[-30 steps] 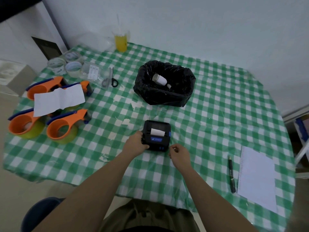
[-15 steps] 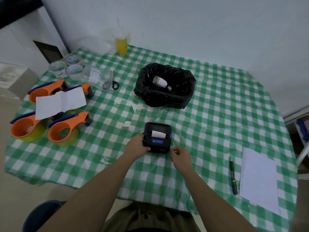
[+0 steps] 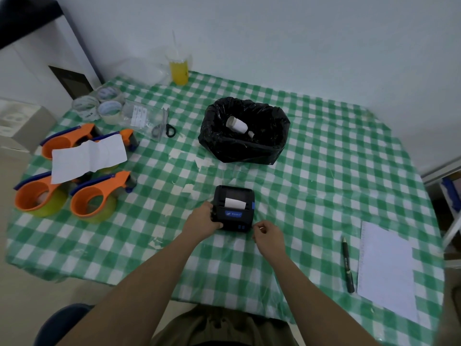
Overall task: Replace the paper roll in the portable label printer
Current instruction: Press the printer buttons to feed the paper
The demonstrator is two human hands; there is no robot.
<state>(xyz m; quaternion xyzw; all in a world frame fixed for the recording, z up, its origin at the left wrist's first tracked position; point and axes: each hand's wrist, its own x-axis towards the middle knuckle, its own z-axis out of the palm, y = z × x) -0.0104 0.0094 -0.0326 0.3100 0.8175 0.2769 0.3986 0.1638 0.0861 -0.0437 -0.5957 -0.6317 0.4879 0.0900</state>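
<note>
**Label printer on the checked table, both hands at it**

We take the label printer (image 3: 234,208) as our landmark: a small black unit with a blue badge, sitting on the green-and-white checked tablecloth (image 3: 311,171) near its front edge. A short tongue of white paper (image 3: 234,203) shows at the printer's top slot.

- Left hand (image 3: 203,222): we see it wrapped against the printer's left side, fingers closed on the casing and holding it.
- Right hand (image 3: 268,234): just beside the printer's front right corner, fingers curled in narrowly; we cannot tell whether it touches the printer or pinches anything.
- Black bin bag (image 3: 243,132): behind the printer, well apart, mouth open. Inside we see a white paper roll (image 3: 237,124); a smaller white piece lies by it, too small to name.
- Scissors (image 3: 163,127): behind and left of the printer, beside a clear plastic packet (image 3: 139,113).
- Orange tape dispensers (image 3: 92,196): far left of the printer, four in a cluster, with a creased white sheet (image 3: 87,156) lying over them.
- Tape rolls (image 3: 99,106): behind the dispensers.
- Cup of yellow drink (image 3: 179,68): at the far edge, behind the printer and to the left.
- Pen (image 3: 347,264) and white pad (image 3: 386,273): right of the printer, well apart, side by side.
</note>
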